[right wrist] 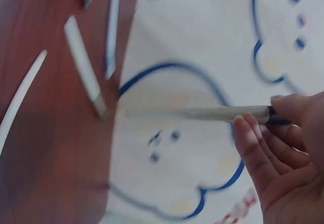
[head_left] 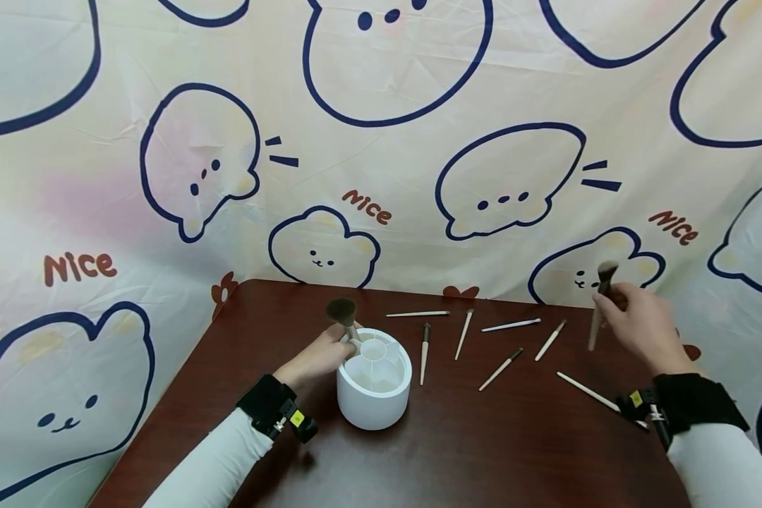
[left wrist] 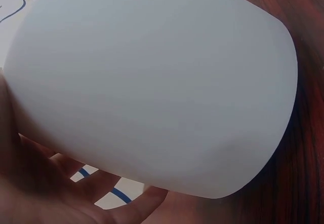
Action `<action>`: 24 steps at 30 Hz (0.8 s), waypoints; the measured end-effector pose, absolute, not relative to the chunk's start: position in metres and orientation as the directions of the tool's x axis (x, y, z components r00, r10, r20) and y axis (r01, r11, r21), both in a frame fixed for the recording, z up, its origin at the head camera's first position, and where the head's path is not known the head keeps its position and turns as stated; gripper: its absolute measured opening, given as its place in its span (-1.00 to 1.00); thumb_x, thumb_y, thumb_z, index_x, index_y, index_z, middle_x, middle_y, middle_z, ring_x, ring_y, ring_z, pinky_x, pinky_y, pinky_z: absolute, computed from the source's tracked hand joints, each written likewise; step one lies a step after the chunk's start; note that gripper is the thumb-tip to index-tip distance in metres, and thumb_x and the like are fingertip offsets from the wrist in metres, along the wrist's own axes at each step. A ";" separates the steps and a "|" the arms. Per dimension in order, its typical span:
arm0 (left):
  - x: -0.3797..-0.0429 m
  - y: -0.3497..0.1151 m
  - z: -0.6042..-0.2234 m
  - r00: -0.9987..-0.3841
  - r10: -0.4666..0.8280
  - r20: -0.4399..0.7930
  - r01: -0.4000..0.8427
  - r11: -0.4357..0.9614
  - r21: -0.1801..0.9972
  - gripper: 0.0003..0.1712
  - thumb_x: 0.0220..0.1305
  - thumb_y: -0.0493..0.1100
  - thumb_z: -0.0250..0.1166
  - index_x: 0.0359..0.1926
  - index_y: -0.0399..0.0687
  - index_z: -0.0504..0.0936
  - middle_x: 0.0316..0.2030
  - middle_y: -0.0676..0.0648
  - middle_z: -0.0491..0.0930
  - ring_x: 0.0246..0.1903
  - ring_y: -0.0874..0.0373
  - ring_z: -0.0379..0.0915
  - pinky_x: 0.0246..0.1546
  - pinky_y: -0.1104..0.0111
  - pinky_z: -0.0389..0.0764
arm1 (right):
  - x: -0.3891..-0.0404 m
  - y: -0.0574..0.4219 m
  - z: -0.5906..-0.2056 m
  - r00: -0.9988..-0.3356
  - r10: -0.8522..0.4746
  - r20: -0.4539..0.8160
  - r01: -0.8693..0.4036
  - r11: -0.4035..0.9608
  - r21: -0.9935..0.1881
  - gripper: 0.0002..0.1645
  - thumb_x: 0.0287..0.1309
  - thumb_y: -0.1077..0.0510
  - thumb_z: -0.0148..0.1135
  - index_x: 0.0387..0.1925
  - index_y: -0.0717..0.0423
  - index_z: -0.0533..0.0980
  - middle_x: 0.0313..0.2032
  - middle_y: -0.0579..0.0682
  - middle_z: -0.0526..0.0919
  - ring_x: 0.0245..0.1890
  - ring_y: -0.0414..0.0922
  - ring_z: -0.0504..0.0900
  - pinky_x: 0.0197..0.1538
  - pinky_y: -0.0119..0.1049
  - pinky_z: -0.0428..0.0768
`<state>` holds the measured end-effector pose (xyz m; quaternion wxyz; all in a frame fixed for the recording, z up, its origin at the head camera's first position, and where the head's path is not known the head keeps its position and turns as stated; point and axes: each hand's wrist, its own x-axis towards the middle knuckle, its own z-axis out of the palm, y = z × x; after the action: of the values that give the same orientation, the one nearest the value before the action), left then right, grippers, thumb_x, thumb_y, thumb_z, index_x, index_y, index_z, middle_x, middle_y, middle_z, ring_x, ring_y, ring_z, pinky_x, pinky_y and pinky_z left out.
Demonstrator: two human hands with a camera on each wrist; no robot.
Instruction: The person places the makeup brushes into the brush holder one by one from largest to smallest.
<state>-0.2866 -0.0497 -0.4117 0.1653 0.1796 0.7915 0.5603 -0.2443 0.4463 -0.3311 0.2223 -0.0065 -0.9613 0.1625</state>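
Note:
In the head view my left hand [head_left: 314,358] grips the side and rim of a round white brush holder [head_left: 373,410] with divided compartments. A makeup brush [head_left: 341,311] with a wide dark head stands in it, bristles up, close by that hand's fingers. The left wrist view is mostly filled by the holder's smooth wall [left wrist: 162,82], with fingers [left wrist: 136,206] curved along its side. Over the table's far right, my right hand [head_left: 644,326] pinches another makeup brush [head_left: 606,271] near its dark ferrule. Its bristles point up and its pale handle [right wrist: 223,113] points down.
Several slim pale-handled brushes lie scattered on the dark wooden table [head_left: 482,451], among them one brush [head_left: 425,356] beside the holder and one [head_left: 600,398] near the right wrist. A patterned cloth [head_left: 406,162] hangs behind the table's back edge.

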 end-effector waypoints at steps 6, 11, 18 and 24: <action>-0.288 -0.049 -0.411 -0.872 0.485 -0.067 0.094 0.300 0.949 -0.67 0.21 -0.29 -0.01 0.01 -0.08 0.40 0.02 -0.10 0.37 0.05 -0.01 0.22 0.06 0.05 0.26 | -0.247 0.398 -0.314 -0.879 0.085 0.470 -0.139 0.896 -0.422 -0.53 0.30 -0.15 -0.03 -0.19 0.17 0.52 -0.40 0.13 0.66 -0.49 -0.10 0.58 -0.44 -0.30 0.40; -0.289 -0.049 -0.411 -0.877 0.476 -0.070 0.085 0.297 0.951 -0.65 0.21 -0.29 -0.01 0.04 -0.07 0.40 0.05 -0.09 0.37 0.07 0.01 0.21 0.08 0.06 0.25 | -0.248 0.351 -0.302 -0.880 0.050 0.473 -0.262 0.779 -0.570 -0.60 0.26 -0.11 0.07 -0.18 0.14 0.52 -0.35 0.13 0.67 -0.49 -0.19 0.62 -0.46 -0.40 0.51; -0.288 -0.049 -0.408 -0.882 0.468 -0.050 0.092 0.275 0.957 -0.66 0.20 -0.34 -0.02 0.02 -0.14 0.41 0.02 -0.11 0.37 0.04 0.00 0.20 0.05 0.07 0.25 | -0.242 0.282 -0.290 -0.891 -0.032 0.453 -0.386 0.579 -0.718 -0.66 0.26 0.01 0.11 -0.06 0.15 0.47 -0.29 0.14 0.67 -0.41 -0.06 0.66 -0.36 -0.32 0.60; -0.287 -0.048 -0.409 -0.871 0.489 -0.044 0.107 0.277 0.955 -0.66 0.19 -0.35 -0.02 0.01 -0.14 0.41 0.00 -0.10 0.40 0.04 0.01 0.23 0.05 0.07 0.25 | -0.229 0.227 -0.278 -0.893 -0.143 0.426 -0.444 0.434 -0.784 -0.71 0.29 0.18 0.07 -0.10 0.35 0.45 -0.29 0.25 0.64 -0.37 0.00 0.66 -0.33 -0.27 0.62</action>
<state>-0.2869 -0.0481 -0.4086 0.1672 0.1907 0.7813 0.5703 -0.2293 0.2271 -0.2785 0.1496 0.1761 -0.8335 0.5019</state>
